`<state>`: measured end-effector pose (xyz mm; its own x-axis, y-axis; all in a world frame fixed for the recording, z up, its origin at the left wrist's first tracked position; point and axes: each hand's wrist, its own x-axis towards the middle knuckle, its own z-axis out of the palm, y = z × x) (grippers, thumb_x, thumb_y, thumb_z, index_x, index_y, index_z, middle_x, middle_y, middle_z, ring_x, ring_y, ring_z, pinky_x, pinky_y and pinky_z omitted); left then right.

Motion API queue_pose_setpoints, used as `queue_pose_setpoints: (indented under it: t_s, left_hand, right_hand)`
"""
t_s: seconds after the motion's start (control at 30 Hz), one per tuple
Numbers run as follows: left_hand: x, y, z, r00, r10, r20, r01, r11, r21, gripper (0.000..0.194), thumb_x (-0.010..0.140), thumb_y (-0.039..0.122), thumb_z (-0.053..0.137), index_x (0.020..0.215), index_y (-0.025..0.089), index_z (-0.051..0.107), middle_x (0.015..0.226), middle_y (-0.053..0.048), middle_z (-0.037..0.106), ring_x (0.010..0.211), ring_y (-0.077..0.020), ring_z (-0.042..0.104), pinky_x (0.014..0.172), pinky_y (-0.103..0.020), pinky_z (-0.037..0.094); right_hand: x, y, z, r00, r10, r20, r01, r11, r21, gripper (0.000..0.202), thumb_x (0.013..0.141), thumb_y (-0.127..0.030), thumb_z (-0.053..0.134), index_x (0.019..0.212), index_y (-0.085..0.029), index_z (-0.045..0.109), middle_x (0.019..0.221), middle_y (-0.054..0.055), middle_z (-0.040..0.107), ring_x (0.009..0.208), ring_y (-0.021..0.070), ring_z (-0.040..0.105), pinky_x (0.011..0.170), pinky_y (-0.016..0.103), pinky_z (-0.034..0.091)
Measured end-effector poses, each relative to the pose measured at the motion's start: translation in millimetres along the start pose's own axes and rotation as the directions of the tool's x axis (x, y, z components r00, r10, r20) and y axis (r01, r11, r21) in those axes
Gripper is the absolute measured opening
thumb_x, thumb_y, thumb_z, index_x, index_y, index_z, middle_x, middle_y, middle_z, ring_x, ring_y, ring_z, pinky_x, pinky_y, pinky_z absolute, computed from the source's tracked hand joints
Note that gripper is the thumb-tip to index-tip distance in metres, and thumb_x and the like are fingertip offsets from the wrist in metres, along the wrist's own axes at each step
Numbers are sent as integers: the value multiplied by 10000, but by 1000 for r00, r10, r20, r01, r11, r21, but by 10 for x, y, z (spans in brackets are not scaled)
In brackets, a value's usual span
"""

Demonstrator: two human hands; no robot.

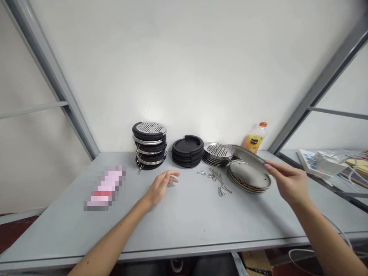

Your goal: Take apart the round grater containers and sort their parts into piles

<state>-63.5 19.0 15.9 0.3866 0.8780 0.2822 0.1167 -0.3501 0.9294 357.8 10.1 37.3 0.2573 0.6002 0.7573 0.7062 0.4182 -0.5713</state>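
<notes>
My right hand [289, 182] pinches the edge of a round metal plate [247, 154], which is tilted up over a stack of similar metal plates [248, 174]. My left hand [159, 188] hovers above the table with its fingers loosely curved and apart, nothing in it. Just beyond it stands a stack of black round bases [188, 157]. To the right of these lie stacked metal grater discs [217, 151]. Small wire clips [215, 175] are scattered in front of the discs. A taller stack of black bases with metal discs [150, 145] rises at the left, clips hanging from its side.
Against the wall at the back right is a juice bottle [255, 140] with an orange cap. A blurred-out pink item [106, 188] lies on the grey table [184, 226] at left. Beyond the metal frame on the right are white devices and cables [327, 163].
</notes>
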Motion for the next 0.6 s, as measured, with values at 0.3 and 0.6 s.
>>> queue_pose_setpoints:
  t_s: [0.3,0.6]
  left_hand:
    - [-22,45,32,1000,-12,0,11,996,92,627,951,589,229,1120,129,620,1137,-143,639,921,-222,625,838,-376,468]
    - [-27,-4,46,1000,6,23,-8,994,106,582,963,559,241,1125,138,610,1147,-138,619,910,-210,626,834,-376,476]
  right_hand:
    - [-360,154,157,941,-313,126,332,927,-176,130,818,-288,660,905,-239,744,945,39,755,857,231,719,823,368,590]
    - [-500,279,217,918,-318,236,377,885,-274,167,844,-318,619,917,-229,739,944,37,753,839,213,716,777,315,582]
